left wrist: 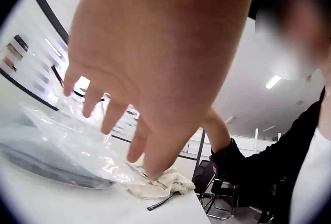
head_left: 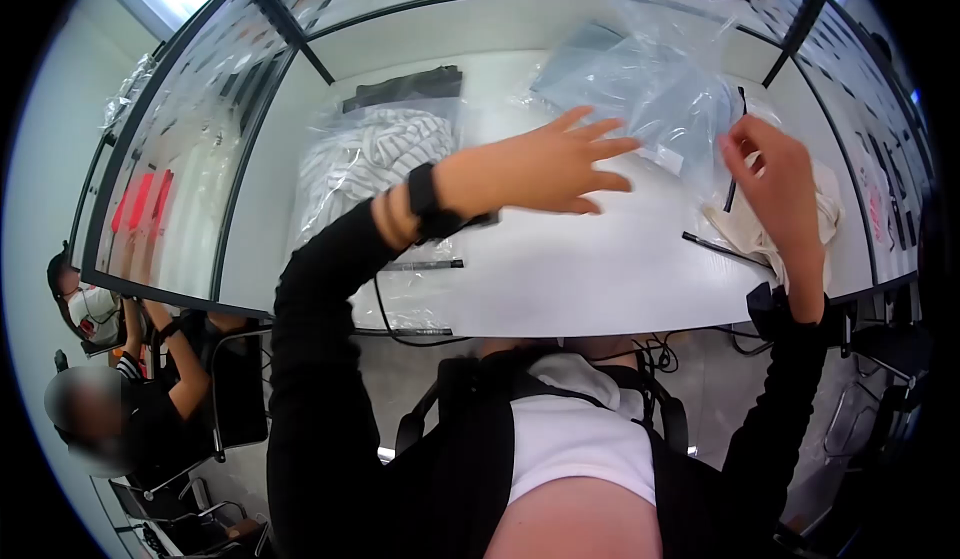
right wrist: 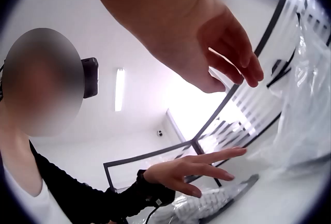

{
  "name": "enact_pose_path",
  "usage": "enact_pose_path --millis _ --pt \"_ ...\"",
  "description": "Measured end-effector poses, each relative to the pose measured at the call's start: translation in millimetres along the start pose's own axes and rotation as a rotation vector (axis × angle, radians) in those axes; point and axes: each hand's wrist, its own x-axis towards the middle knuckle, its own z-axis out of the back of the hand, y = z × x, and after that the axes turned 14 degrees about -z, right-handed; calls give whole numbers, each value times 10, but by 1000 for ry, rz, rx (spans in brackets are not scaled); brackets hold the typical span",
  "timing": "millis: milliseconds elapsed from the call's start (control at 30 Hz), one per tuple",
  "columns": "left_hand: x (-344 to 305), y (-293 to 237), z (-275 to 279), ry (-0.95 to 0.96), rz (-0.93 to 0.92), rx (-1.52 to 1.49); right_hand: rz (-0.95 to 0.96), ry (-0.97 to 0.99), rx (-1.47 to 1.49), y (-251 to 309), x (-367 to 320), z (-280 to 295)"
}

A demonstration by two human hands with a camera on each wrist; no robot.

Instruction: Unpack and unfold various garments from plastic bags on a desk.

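My left hand (head_left: 545,167) hovers over the middle of the white table, palm down, its straight fingers spread and holding nothing. In the left wrist view its palm (left wrist: 150,58) fills the top. A clear plastic bag (head_left: 655,89) with a light grey-blue flat item in it lies beyond the fingertips. My right hand (head_left: 778,179) is raised at the bag's right side, above a beige cloth (head_left: 825,209). The right wrist view shows that hand (right wrist: 217,43) with loosely bent fingers, nothing between them, apart from the crumpled plastic (right wrist: 305,100).
At the table's left lies a clear bag of striped white-and-grey fabric (head_left: 375,149), a dark folded item (head_left: 410,87) behind it. Black strips (head_left: 725,249) lie near the beige cloth. Low white walls (head_left: 420,44) frame the table. Another person (head_left: 120,409) sits at the left.
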Motion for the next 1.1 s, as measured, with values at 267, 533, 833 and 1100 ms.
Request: enact_pose_path --millis 267,533,833,1100 --pt "-1405 -745 189 455 1003 39 473 307 -157 187 446 -1036" --pt "-2437 -348 -33 -50 1125 368 186 577 -849 151 1013 -2109" --pt "-2653 -467 989 -598 1260 729 268 437 -624 -560 910 -1832" --pt "-1253 -513 1022 -771 758 506 301 442 -414 -706 758 -1375"
